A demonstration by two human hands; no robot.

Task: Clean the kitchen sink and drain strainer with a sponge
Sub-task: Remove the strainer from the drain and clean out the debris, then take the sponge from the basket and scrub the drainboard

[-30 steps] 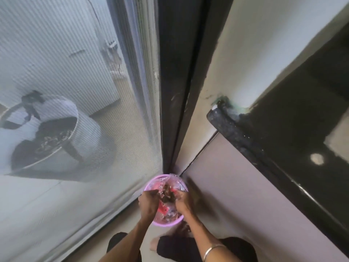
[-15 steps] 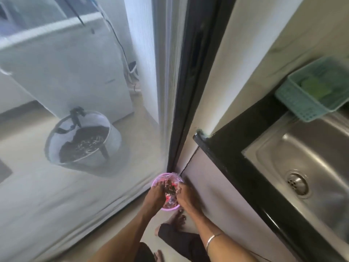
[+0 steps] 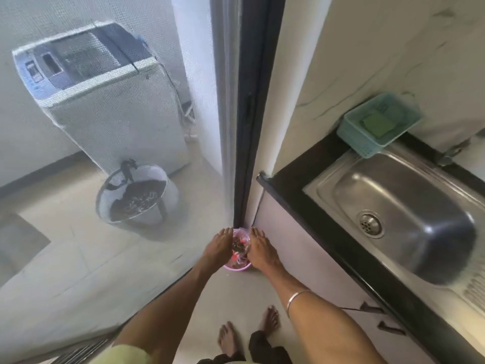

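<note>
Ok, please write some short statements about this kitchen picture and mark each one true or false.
1. Both hands are down at the small pink bin on the floor. True: the left hand and the right hand are on either side of it.
2. The green sponge lies inside the sink. False: it lies in the teal basket at the back corner of the counter.
3. The sink holds dirty dishes. False: the basin shows only its drain strainer.
4. A bangle is on the right wrist. True.
5. The bucket stands beside the pink bin, on the same side of the mesh screen. False: it stands behind the screen, near a washing machine.
</note>
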